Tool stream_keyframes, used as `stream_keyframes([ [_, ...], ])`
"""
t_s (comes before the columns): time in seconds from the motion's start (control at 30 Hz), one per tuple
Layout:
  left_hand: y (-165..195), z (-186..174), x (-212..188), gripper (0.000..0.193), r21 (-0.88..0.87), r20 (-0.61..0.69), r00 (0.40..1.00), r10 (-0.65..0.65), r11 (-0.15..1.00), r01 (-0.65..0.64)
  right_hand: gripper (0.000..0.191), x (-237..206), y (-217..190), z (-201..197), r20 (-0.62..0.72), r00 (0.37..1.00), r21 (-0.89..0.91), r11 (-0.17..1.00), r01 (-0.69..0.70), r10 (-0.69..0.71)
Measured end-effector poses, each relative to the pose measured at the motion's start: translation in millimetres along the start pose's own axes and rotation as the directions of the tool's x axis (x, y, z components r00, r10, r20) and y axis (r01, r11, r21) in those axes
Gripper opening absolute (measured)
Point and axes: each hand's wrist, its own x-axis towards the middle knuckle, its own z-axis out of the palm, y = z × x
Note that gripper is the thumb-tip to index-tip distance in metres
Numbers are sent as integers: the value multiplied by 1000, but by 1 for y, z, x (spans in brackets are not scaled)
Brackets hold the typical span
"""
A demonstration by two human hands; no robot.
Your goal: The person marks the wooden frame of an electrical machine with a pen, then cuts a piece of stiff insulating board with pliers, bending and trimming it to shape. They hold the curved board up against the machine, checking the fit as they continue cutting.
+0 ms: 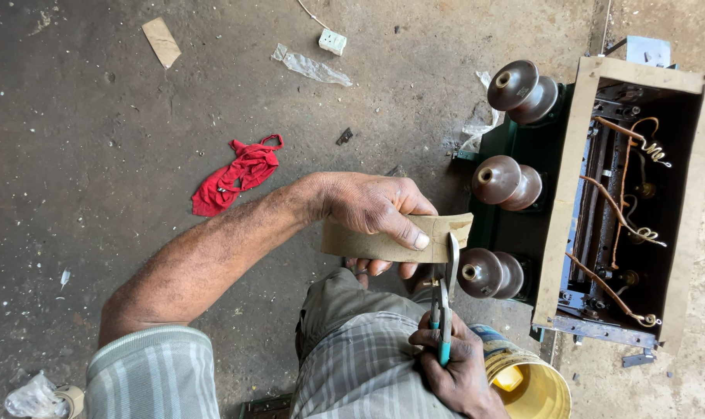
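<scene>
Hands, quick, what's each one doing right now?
Left hand: closed on a tan cardboard strip, thumb on top.
Right hand: fingers closed round the handles of the scissors, blades at the strip's edge.

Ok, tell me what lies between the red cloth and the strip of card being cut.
In the head view, bare concrete floor and the left hand with its forearm lie between the red cloth and the card strip.
</scene>
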Motion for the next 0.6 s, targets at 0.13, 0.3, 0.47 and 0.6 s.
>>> stream_keyframes([
  [0.13, -2, 4, 4, 32, 58, -2, 1000, -17, 998, 17, 39, 4, -10, 0, 67, 980, 204, 959, -198, 189],
  [0.3, -11, 11, 11, 29, 84, -1, 996, -84, 993, 83, 44, 10, -19, -7, 84, 996, 62, 998, 5, -10],
  [0.47, -15, 9, 13, 29, 93, 21, 997, -78, 993, 76, 36, 8, -15, -5, 45, 997, -81, 995, -66, 70],
  [0.6, -15, 9, 12, 33, 27, 79, 997, -22, 999, 20, 29, 4, -6, -3, 4, 996, -73, 993, -90, 91],
])
